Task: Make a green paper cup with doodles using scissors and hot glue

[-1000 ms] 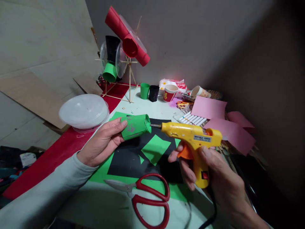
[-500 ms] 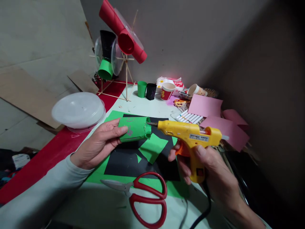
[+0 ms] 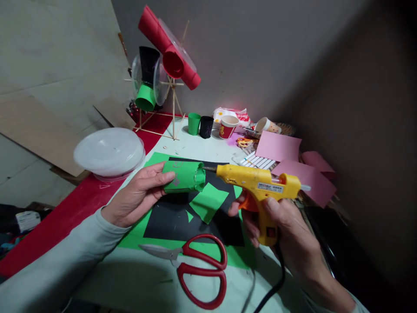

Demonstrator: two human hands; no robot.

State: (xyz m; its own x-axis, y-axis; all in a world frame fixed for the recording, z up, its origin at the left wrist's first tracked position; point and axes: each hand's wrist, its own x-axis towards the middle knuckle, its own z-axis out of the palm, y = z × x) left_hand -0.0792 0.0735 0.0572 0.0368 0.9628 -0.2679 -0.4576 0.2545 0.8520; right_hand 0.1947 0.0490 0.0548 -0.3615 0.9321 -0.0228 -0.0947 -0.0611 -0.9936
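Note:
A green paper-covered cup [image 3: 183,177] lies sideways in my left hand [image 3: 143,191], thumb on its near side, its jagged open end facing right. My right hand [image 3: 283,221] grips a yellow hot glue gun [image 3: 249,178] by its handle, a finger at the orange trigger. The gun's dark nozzle is at the cup's rim; whether it touches I cannot tell. Beneath the cup are a green paper piece [image 3: 209,202] and a black sheet [image 3: 172,228]. Red-handled scissors [image 3: 202,261] lie in front, blades pointing left.
Behind stands a stick frame [image 3: 173,108] with red, black and green cups on clear discs. White plastic lids [image 3: 109,151] are stacked at left. Small cups, including a red one [image 3: 228,127], line the back. Markers [image 3: 257,160] and pink paper [image 3: 278,145] lie right. The gun's black cord [image 3: 273,287] trails forward.
The green cup has turned slightly in my left hand, and its open end shows more towards me. The glue gun stays by the rim with hardly any shift.

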